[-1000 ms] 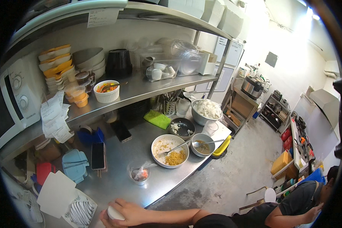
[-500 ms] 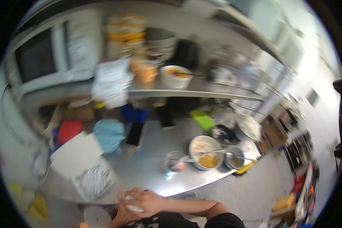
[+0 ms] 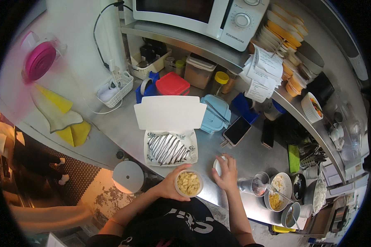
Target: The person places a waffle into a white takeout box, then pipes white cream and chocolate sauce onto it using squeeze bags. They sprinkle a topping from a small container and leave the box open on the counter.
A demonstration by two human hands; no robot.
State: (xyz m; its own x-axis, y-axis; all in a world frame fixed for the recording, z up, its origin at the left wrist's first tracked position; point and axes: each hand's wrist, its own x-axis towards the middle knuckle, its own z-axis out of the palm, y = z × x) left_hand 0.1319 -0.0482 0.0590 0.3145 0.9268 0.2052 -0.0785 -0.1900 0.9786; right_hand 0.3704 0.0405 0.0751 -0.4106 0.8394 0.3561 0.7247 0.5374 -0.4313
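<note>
My left hand (image 3: 169,185) is wrapped round a small clear tub (image 3: 201,190), held upright at the counter's front edge. Pale yellow pieces, perhaps nuts, fill the open tub. To its right, my right hand (image 3: 227,175) grips a round white lid (image 3: 217,166) by its edge, low over the steel counter (image 3: 206,158). Just beyond my left hand lies an open white takeaway box (image 3: 170,113), its flap raised at the back. Inside rests a white-coated dessert (image 3: 167,149) with dark drizzled stripes, on printed paper.
A blue container (image 3: 215,115) with tongs on it and a phone (image 3: 237,131) lie behind my right hand. Bowls of food (image 3: 278,191) and a clear cup (image 3: 257,185) stand at right. The shelf carries a microwave (image 3: 193,18). A round-topped bin (image 3: 128,177) stands below.
My hands, earlier together around a pale thing, have come apart. The lid is now in my right hand and the open tub in my left. The view has swung left.
</note>
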